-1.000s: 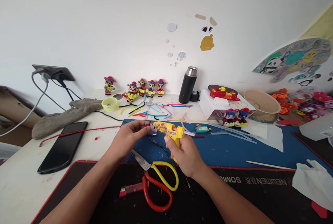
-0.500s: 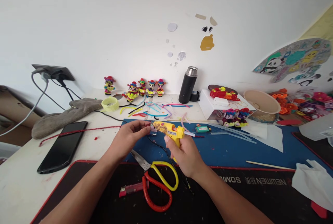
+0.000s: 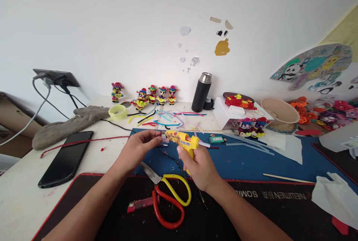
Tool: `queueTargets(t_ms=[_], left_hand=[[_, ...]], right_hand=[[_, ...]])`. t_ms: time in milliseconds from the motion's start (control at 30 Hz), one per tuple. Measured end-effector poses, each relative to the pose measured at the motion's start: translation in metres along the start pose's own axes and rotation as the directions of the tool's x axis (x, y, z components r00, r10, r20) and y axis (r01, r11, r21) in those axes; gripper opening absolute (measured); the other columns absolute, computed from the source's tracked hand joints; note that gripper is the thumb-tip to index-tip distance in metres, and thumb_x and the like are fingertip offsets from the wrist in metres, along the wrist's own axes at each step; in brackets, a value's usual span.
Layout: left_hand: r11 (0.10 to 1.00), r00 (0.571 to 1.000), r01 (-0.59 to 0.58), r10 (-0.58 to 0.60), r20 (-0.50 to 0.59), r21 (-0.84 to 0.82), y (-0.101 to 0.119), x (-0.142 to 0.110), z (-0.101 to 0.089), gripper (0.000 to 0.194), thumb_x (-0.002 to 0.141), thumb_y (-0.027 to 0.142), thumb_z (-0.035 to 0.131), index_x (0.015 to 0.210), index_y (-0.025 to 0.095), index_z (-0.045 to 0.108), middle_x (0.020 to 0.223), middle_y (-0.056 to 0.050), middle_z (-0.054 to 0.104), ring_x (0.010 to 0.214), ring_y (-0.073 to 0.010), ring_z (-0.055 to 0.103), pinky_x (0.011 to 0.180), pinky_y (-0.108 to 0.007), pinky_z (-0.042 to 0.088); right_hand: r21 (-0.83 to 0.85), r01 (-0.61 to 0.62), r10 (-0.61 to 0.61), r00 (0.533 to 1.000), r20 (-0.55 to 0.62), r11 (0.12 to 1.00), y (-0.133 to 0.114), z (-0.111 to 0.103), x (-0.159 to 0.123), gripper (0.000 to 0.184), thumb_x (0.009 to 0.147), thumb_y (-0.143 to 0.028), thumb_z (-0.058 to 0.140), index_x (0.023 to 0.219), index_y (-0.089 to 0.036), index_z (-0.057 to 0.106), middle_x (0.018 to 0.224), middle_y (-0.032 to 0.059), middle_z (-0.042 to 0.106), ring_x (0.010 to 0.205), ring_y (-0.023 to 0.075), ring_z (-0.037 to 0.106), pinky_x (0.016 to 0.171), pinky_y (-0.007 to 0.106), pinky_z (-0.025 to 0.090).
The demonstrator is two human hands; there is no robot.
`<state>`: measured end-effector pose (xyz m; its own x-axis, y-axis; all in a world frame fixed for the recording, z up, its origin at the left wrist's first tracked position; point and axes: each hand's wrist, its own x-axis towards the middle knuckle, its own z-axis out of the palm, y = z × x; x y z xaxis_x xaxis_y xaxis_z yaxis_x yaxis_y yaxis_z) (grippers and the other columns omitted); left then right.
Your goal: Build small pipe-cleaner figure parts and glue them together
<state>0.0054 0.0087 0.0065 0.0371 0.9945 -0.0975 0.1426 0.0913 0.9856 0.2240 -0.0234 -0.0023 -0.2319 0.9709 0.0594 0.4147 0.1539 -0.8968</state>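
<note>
My right hand (image 3: 199, 168) is wrapped round the grip of a yellow hot glue gun (image 3: 183, 141), whose nozzle points left. My left hand (image 3: 138, 148) pinches a small pinkish craft piece (image 3: 163, 138) right at the nozzle tip. Both hands hover over a blue mat (image 3: 240, 159). Red-and-yellow scissors (image 3: 167, 196) lie on the black desk mat (image 3: 251, 211) just below my hands, beside a small red lighter-like item (image 3: 140, 205).
A black phone (image 3: 65, 157) lies at the left by a grey cloth (image 3: 65, 125). Several small colourful figurines (image 3: 152, 95), a black flask (image 3: 201, 91), loose pipe cleaners (image 3: 167, 116), a white box (image 3: 226, 114), a bowl (image 3: 279, 110) and tissue (image 3: 335, 196) stand around.
Hands and glue gun hold the same pose; only the view has shifted very slightly.
</note>
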Motion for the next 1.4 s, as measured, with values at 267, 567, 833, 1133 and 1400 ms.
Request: queueTargets(t_ms=[267, 567, 833, 1133, 1400], left_hand=[[0.999, 1.0, 0.006, -0.006, -0.001, -0.039, -0.0033, 0.0021, 0.0004, 0.044, 0.07, 0.059, 0.089, 0.092, 0.022, 0.083, 0.095, -0.009, 0.083, 0.09, -0.0291, 0.073, 0.085, -0.037, 0.057], [0.999, 1.0, 0.002, -0.001, 0.025, -0.037, -0.0018, 0.0005, 0.0003, 0.046, 0.069, 0.06, 0.089, 0.093, 0.022, 0.083, 0.095, -0.008, 0.083, 0.089, -0.0286, 0.074, 0.084, -0.037, 0.057], [0.999, 0.998, 0.012, -0.009, 0.061, -0.046, -0.0064, 0.0018, 0.0007, 0.045, 0.072, 0.06, 0.088, 0.095, 0.022, 0.083, 0.098, -0.008, 0.084, 0.094, -0.0299, 0.073, 0.088, -0.038, 0.056], [0.998, 1.0, 0.014, -0.013, 0.015, -0.066, -0.0078, 0.0021, -0.003, 0.05, 0.07, 0.06, 0.09, 0.1, 0.021, 0.083, 0.1, -0.009, 0.084, 0.095, -0.0301, 0.074, 0.088, -0.04, 0.056], [0.993, 1.0, 0.028, -0.029, -0.003, -0.112, -0.0032, 0.0008, -0.003, 0.049, 0.067, 0.057, 0.092, 0.098, 0.02, 0.081, 0.096, -0.008, 0.084, 0.093, -0.0285, 0.075, 0.087, -0.036, 0.056]], right_hand=[[-0.017, 0.002, -0.002, 1.0, 0.009, 1.0, -0.0027, -0.0015, -0.0019, 0.052, 0.102, -0.054, 0.048, 0.062, -0.021, 0.048, 0.053, -0.0012, 0.05, 0.051, 0.013, 0.047, 0.051, 0.027, 0.032], [-0.027, 0.018, -0.018, 1.0, 0.005, 0.999, -0.0024, -0.0013, -0.0015, 0.051, 0.103, -0.053, 0.049, 0.064, -0.021, 0.048, 0.054, -0.0011, 0.052, 0.052, 0.0133, 0.049, 0.053, 0.027, 0.035], [0.01, 0.019, -0.019, 1.0, -0.003, 1.0, -0.0024, -0.0015, -0.0022, 0.048, 0.103, -0.053, 0.05, 0.068, -0.021, 0.05, 0.057, -0.0013, 0.052, 0.053, 0.014, 0.052, 0.053, 0.027, 0.036], [0.071, -0.003, 0.006, 0.999, -0.039, 0.997, -0.0044, -0.0043, -0.0011, 0.046, 0.101, -0.055, 0.05, 0.073, -0.02, 0.061, 0.054, -0.0017, 0.053, 0.049, 0.0136, 0.049, 0.052, 0.026, 0.039], [0.078, -0.024, 0.025, 1.0, -0.007, 0.997, -0.004, -0.0021, -0.0054, 0.049, 0.101, -0.06, 0.053, 0.085, -0.016, 0.07, 0.056, -0.0008, 0.055, 0.052, 0.0142, 0.052, 0.053, 0.026, 0.04]])
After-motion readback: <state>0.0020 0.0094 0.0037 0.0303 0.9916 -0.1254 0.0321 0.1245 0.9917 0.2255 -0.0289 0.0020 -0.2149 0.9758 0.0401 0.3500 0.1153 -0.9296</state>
